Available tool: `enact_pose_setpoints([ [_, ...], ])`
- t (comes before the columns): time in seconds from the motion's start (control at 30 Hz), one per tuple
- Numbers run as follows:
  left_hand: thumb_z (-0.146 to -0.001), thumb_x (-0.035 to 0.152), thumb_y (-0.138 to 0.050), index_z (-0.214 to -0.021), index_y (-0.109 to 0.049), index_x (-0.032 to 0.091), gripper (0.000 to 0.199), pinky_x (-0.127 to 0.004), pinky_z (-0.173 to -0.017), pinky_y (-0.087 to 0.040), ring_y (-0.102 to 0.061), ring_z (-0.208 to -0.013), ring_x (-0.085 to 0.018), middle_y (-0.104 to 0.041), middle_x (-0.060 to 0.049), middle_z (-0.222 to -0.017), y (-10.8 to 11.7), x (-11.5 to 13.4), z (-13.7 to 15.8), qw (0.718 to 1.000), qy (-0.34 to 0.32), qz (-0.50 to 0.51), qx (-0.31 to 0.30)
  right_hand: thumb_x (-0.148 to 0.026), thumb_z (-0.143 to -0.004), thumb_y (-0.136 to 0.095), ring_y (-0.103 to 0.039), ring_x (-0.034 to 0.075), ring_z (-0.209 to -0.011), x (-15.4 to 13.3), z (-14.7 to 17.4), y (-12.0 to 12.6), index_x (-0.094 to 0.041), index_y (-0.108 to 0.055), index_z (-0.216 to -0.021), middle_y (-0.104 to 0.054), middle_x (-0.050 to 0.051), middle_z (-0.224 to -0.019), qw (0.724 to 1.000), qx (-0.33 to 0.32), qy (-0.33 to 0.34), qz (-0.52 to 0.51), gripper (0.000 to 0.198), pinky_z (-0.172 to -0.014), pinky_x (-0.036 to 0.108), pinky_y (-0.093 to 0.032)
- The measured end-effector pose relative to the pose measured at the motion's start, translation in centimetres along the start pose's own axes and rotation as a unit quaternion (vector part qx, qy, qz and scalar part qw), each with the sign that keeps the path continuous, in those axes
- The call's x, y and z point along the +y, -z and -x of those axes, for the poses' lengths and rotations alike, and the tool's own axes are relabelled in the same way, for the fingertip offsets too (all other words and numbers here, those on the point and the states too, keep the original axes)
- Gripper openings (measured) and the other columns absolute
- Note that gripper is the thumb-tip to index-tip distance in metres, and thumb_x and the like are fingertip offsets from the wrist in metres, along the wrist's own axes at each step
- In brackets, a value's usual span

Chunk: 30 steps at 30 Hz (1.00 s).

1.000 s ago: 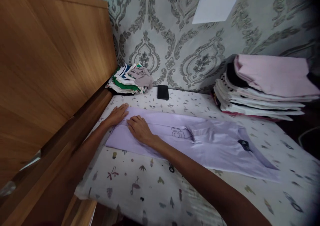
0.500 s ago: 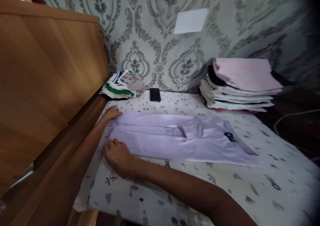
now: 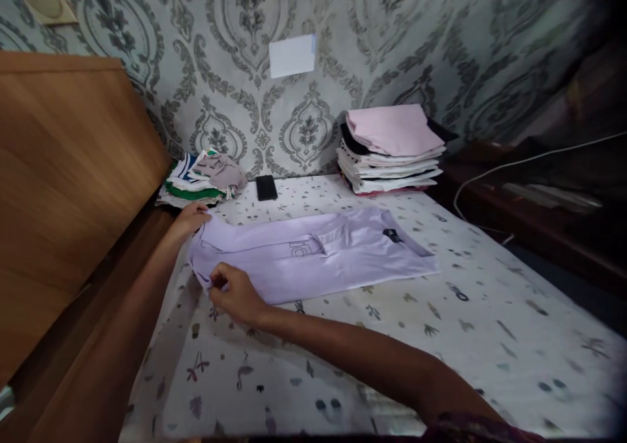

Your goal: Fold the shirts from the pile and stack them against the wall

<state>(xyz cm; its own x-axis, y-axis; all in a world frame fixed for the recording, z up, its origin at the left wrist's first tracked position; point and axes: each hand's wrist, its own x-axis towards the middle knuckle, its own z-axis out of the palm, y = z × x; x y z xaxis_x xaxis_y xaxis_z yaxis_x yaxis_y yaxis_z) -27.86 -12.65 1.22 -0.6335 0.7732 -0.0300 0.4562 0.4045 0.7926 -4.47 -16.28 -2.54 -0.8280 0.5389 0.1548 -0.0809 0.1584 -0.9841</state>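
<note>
Pinching the left end of a lilac shirt point(image 3: 274, 270) mid-frame are the left hand point(image 3: 192, 218) and right hand point(image 3: 238, 294); beyond sit a clothes pile point(image 3: 220, 174), black flat object point(image 3: 266, 187) and, upper right, a taller stack point(image 3: 392, 136); a wooden panel point(image 3: 73, 168) crowds the left.

The bed point(image 3: 490, 338) spreads wide under a white sheet point(image 3: 284, 394) dotted with small prints, and there's the lavender shirt point(image 3: 294, 273) stretching left to right across it! Far left, a low clothes pile point(image 3: 196, 178); just right, a flat black object point(image 3: 266, 187); far right, a taller pink-topped stack point(image 3: 386, 162).
</note>
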Motion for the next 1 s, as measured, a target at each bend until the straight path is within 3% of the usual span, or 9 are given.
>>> enact_pose_setpoints([
  [0.17,-0.062,0.021,-0.064,-0.114,-0.060,0.022,0.052,-0.018,-0.043,-0.025,-0.041,-0.046,-0.007,-0.049,0.008,-0.066,-2.9,6.0,0.7,0.996,-0.046,0.066,-0.035,-0.024,-0.066,-0.062,-0.045,0.009,-0.059,-0.6,2.6,4.9,-0.021,-0.049,-0.072,-0.051,-0.007,-0.065,0.984,0.033,-0.031,-0.171,0.014,-0.056,0.020,-0.038],
  [0.33,-0.064,0.020,-0.064,-0.097,-0.067,0.019,0.033,-0.019,-0.047,-0.038,-0.049,-0.051,-0.009,-0.052,0.006,-0.063,-9.6,11.1,0.7,0.988,-0.041,0.094,-0.114,-0.026,-0.062,-0.064,-0.045,0.008,-0.057,-0.5,6.9,11.1,-0.021,-0.051,-0.072,-0.053,-0.007,-0.064,0.971,0.114,-0.062,-0.203,0.017,-0.055,0.020,-0.038],
  [0.47,-0.067,0.021,-0.068,-0.085,-0.065,0.016,0.019,-0.023,-0.050,-0.047,-0.053,-0.050,-0.011,-0.053,0.005,-0.056,-16.9,12.2,0.3,0.982,-0.010,0.095,-0.166,-0.021,-0.062,-0.064,-0.055,0.011,-0.059,1.1,10.2,15.4,-0.021,-0.054,-0.073,-0.061,-0.005,-0.064,0.953,0.185,-0.133,-0.200,0.015,-0.056,0.021,-0.043],
  [0.57,-0.071,0.026,-0.071,-0.079,-0.062,0.015,0.016,-0.024,-0.053,-0.051,-0.057,-0.051,-0.011,-0.056,0.002,-0.054,-20.4,11.8,0.2,0.978,0.009,0.072,-0.195,-0.016,-0.063,-0.064,-0.062,0.012,-0.058,1.8,11.4,17.4,-0.020,-0.055,-0.075,-0.063,-0.004,-0.061,0.932,0.177,-0.216,-0.231,0.016,-0.054,0.021,-0.046],
  [0.73,-0.073,0.030,-0.071,-0.082,-0.061,0.015,0.019,-0.024,-0.055,-0.053,-0.064,-0.060,-0.014,-0.065,-0.004,-0.066,-20.1,11.8,-0.3,0.972,0.016,0.035,-0.233,-0.019,-0.074,-0.068,-0.069,0.014,-0.059,1.0,11.1,18.6,-0.018,-0.056,-0.081,-0.066,-0.002,-0.066,0.906,0.147,-0.277,-0.283,0.013,-0.051,0.021,-0.052],
  [0.87,-0.066,0.020,-0.071,-0.093,-0.063,0.016,0.028,-0.019,-0.047,-0.044,-0.064,-0.060,-0.013,-0.068,-0.003,-0.073,-19.1,12.3,-0.4,0.968,-0.003,0.002,-0.249,-0.030,-0.088,-0.062,-0.069,0.016,-0.053,0.3,10.5,19.1,-0.019,-0.051,-0.074,-0.060,-0.003,-0.054,0.904,0.142,-0.299,-0.271,0.021,-0.045,0.021,-0.051],
  [1.0,-0.070,0.018,-0.067,-0.076,-0.062,0.016,0.008,-0.019,-0.041,-0.030,-0.048,-0.043,-0.009,-0.056,0.003,-0.052,-19.8,12.3,-0.5,0.970,-0.045,-0.031,-0.236,-0.010,-0.088,-0.051,-0.065,0.012,-0.046,0.5,10.4,19.4,-0.019,-0.050,-0.071,-0.060,-0.002,-0.047,0.917,0.122,-0.306,-0.225,0.019,-0.040,0.016,-0.045],
])
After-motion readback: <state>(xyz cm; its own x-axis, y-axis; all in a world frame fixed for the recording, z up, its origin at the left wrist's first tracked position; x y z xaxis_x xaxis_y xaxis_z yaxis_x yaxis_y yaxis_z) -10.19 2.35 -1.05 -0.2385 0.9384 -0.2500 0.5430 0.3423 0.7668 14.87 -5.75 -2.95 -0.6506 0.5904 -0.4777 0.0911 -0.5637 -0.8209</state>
